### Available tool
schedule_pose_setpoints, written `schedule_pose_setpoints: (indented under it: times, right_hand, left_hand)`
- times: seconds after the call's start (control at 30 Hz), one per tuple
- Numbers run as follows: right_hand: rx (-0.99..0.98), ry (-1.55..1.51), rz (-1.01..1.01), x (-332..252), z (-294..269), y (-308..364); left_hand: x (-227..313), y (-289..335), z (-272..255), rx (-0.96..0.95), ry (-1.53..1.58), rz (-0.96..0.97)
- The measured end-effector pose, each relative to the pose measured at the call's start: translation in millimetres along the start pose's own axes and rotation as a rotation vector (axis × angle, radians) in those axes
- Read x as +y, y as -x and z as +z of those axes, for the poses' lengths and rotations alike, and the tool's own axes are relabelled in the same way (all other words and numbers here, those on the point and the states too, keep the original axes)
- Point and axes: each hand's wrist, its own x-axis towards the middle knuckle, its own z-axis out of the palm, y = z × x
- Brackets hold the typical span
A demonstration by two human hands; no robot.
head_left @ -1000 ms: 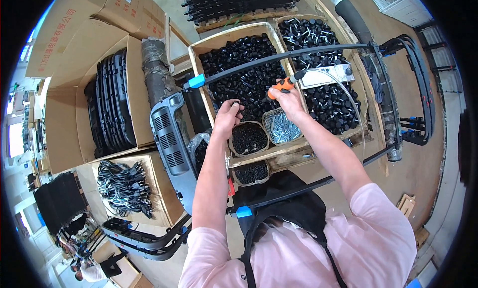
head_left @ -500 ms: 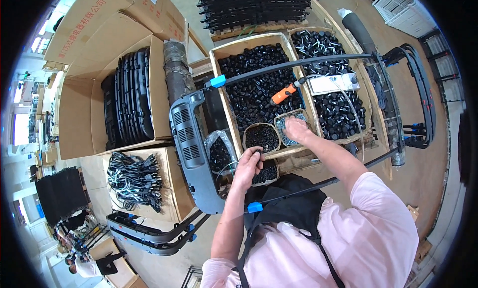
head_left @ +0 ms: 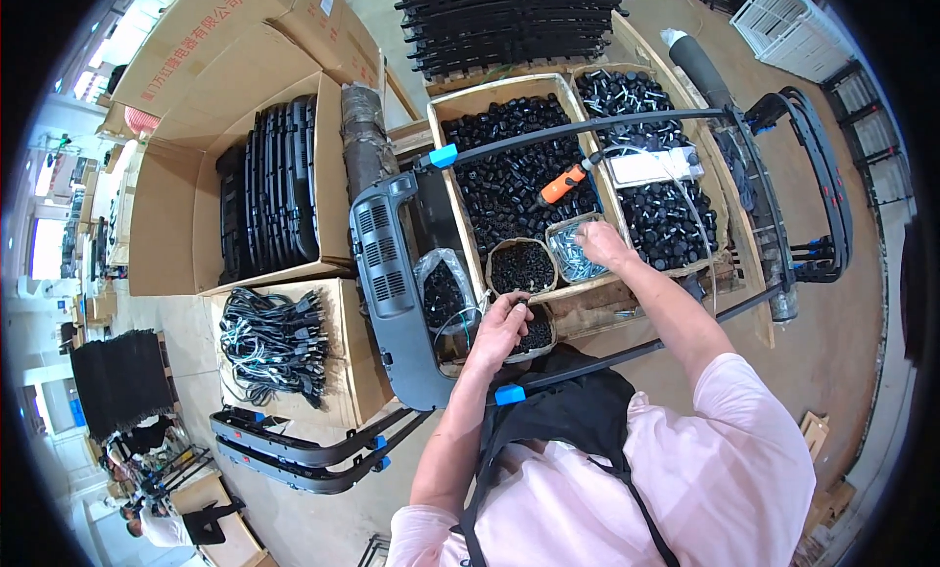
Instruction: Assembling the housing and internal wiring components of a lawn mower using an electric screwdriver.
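My right hand (head_left: 604, 245) is at the edge of a small box of silvery screws (head_left: 576, 258), its fingers drawn together. Whatever those fingertips may pinch is too small to make out. My left hand (head_left: 503, 325) is closed near the front of a small box of tiny black parts (head_left: 522, 266), a small dark piece just showing at its fingertips. An orange power screwdriver (head_left: 562, 185) rests on the black knob-like parts (head_left: 509, 156) in the large wooden crate. A long frame with a dark grey vented end panel (head_left: 380, 263) and blue pieces lies across the crates.
Black-headed bolts (head_left: 661, 224) fill the bin at the right, where a white power strip (head_left: 656, 166) lies. Bundled cables (head_left: 274, 347) sit on a carton at the left, below an open cardboard box (head_left: 176, 214) of black panels. Another person (head_left: 162, 526) is far off at lower left.
My right hand has lifted slightly and shifted right, so more of the screws show. My left hand has moved a little to the right. The whole view has shifted slightly.
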Motion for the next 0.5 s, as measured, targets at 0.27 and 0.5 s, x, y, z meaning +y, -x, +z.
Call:
schedule_pose_setpoints:
  times: [0.27,0.5]
  right_hand:
    - [0.057,0.004,0.033,-1,9,19]
    - [-0.097,-0.418,-0.214,-69,-26,65]
  left_hand:
    - [-4,10,-6,0.02,-0.051,0.014]
    - [-4,22,-18,0.095,-0.148,0.121]
